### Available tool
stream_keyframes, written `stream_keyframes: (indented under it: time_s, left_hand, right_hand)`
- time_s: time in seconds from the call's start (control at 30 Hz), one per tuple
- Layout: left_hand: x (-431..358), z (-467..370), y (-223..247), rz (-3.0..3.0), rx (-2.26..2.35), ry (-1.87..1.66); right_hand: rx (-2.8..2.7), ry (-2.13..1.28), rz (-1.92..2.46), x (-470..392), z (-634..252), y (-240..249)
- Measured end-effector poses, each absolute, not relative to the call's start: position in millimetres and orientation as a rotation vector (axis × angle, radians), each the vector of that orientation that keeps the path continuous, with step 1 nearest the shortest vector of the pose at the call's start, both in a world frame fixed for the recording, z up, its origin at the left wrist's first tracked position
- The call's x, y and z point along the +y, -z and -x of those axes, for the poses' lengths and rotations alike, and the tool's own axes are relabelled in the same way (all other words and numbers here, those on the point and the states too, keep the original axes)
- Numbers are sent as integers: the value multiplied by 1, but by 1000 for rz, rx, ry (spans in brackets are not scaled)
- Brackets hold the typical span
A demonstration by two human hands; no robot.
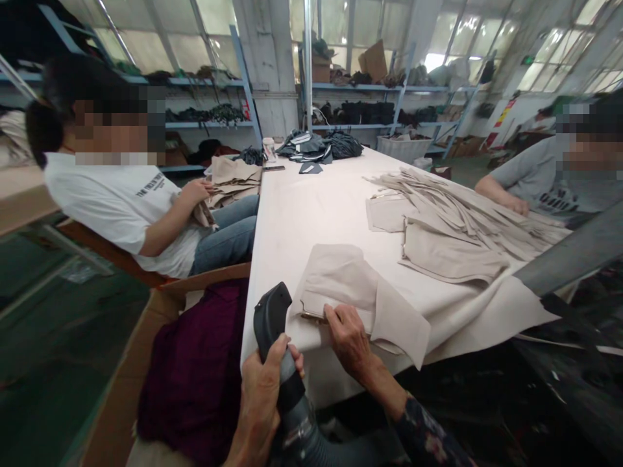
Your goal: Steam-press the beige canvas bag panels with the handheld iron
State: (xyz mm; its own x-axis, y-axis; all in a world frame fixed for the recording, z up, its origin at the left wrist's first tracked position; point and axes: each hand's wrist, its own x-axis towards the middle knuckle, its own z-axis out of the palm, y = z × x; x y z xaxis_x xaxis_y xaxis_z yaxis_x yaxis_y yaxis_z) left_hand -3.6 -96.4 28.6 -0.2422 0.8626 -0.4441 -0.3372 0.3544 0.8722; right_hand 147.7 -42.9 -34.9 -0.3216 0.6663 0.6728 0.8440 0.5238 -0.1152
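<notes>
My left hand (260,392) is wrapped round a dark vacuum hose nozzle (272,318), its head tilted up beside the table's near edge. A ribbed grey hose runs down from it toward me. My right hand (348,334) is closed on the near edge of a beige fabric piece (341,272), close to a dark strip with a metallic look, perhaps a zipper. The fabric lies partly folded at the table's front corner, with one flap spread to the right. The nozzle's head is a little left of the fabric.
The white-covered table (311,207) carries more beige pieces (448,250), a heap of beige strips (452,207) and dark garments (321,146). A cardboard box (131,350) with purple cloth (195,363) stands at left. One person (111,201) sits left, another (549,168) right.
</notes>
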Motion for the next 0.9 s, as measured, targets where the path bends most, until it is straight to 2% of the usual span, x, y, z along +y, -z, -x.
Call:
stream_keyframes:
  time_s: [0.2, 0.53, 0.9]
  left_hand:
    - [-110, -1, -20, -548, 1340, -1106]
    - [-124, 17, -23, -490, 1354, -1190]
    - [-127, 12, -16, -479, 1275, -1118]
  right_hand:
    - [-2032, 311, 1277, -42, -143, 35]
    - [-1959, 284, 1319, -23, -136, 36]
    - [-2023, 316, 1233, -25, -152, 40]
